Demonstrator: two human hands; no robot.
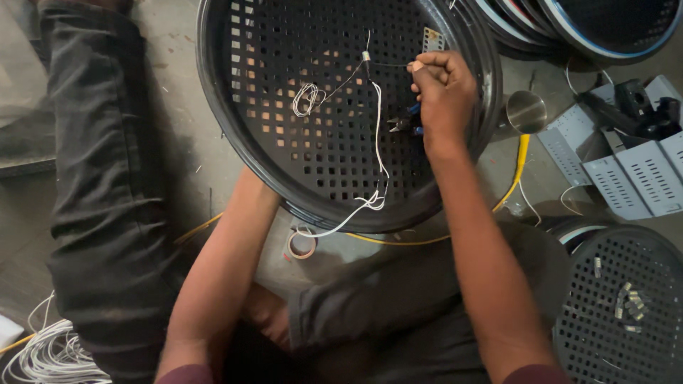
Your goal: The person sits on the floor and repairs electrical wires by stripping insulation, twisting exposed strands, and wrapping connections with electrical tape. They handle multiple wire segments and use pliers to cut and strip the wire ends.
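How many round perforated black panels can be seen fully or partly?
2: a big panel under the right hand, and another panel at the lower right. The stacked rims at top right may hide more.

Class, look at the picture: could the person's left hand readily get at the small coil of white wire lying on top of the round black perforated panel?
Probably not as things stand. The left hand is hidden beneath the round black perforated panel, whose metal lies between it and the small coil of white wire. The right hand is above the panel, near the coil.

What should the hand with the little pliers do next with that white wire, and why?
Probably pull the white wire snug. The right hand pinches its end beside the pliers, yet the wire hangs slack and looped across the round holed panel. The left hand is hidden under the panel.
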